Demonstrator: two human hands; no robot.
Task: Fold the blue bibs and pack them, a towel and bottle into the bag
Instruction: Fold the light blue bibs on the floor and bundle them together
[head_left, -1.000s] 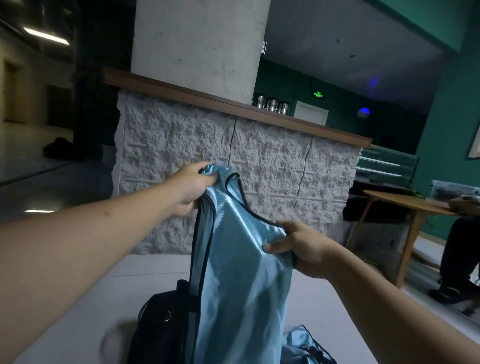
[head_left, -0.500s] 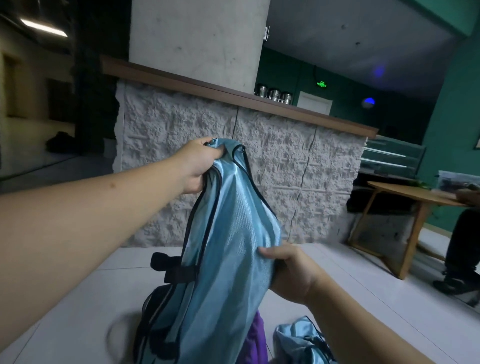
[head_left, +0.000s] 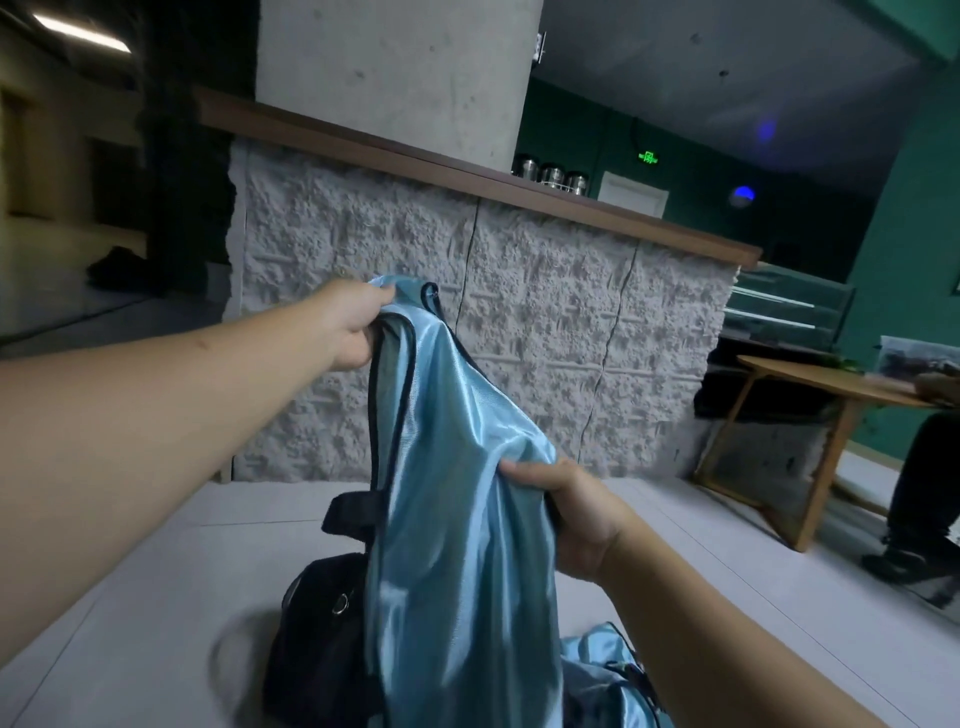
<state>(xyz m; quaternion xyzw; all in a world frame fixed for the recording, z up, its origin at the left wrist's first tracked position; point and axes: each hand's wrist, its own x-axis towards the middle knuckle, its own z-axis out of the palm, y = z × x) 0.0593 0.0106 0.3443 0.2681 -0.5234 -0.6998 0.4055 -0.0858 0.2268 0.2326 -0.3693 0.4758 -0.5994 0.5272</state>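
**Bib held upright between both hands**

Bib (head_left: 457, 519), shiny blue with dark trim, hangs mid-frame, its long axis near vertical, top end leaning to the upper left. The left hand (head_left: 348, 327) clenches that top end; the right hand (head_left: 576, 514) pinches the right edge lower down. Behind its lower part stands a black bag (head_left: 317, 634) on the pale floor (head_left: 156, 597). Another blue bib (head_left: 602, 675) lies crumpled at the bottom edge.

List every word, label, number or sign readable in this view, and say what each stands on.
Green lit sign on the dark wall above the white door: too small and blurred to read.
Blue bib held up in both hands: no print visible.
Black bag: no label legible.
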